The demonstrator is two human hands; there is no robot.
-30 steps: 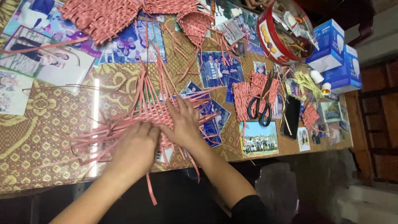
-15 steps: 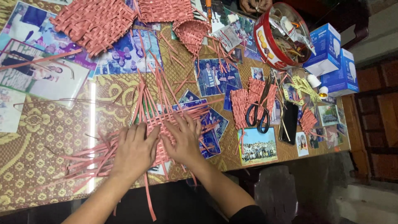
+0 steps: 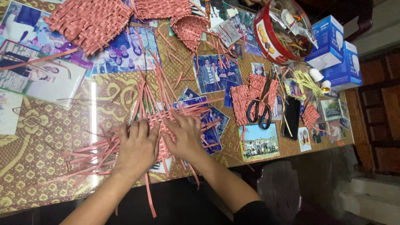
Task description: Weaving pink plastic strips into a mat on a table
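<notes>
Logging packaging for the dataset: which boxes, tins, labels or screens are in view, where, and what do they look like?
Round tin: far right of the table, tipped, red wall with yellow spots, full of odds and ends.
Two small boxes: right of the tin at the table's end, blue and white, side by side.
Phone: right of the scissors, flat, black screen dark.
Both hands, left and right, press on pink strips, away from these.
</notes>
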